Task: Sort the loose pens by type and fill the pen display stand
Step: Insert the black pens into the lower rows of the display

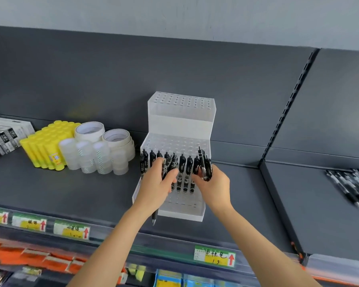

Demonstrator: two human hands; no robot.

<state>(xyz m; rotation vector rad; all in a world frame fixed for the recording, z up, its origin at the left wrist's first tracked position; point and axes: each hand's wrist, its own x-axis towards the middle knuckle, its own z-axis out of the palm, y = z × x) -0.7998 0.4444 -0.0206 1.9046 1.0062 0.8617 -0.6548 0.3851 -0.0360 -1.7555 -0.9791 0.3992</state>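
We look down on a dark shelf (pixel 71 183) where the white pen display stand (pixel 180 121) sits, stepped in tiers of small holes, its back against the shelf's rear panel. A row of black pens (pixel 188 165) stands upright across its lower part (which tier exactly we cannot tell); the top tier holds none.

The left hand (pixel 158 183) is at the stand's front left, fingers curled round a bunch of black pens (pixel 171 163); one pen's tip (pixel 153 220) pokes out below the wrist. The right hand (pixel 214 183) is at the front right, fingers closed on a few more pens (pixel 203 162) held nearly upright over the row.

More loose pens (pixel 352 187) lie blurred on the next shelf section to the right, well apart from the stand. Left of the stand we see tape rolls (pixel 104 139), yellow glue sticks (pixel 48 143) and small boxes (pixel 4 135). Price labels (pixel 215 256) run along the shelf edge.
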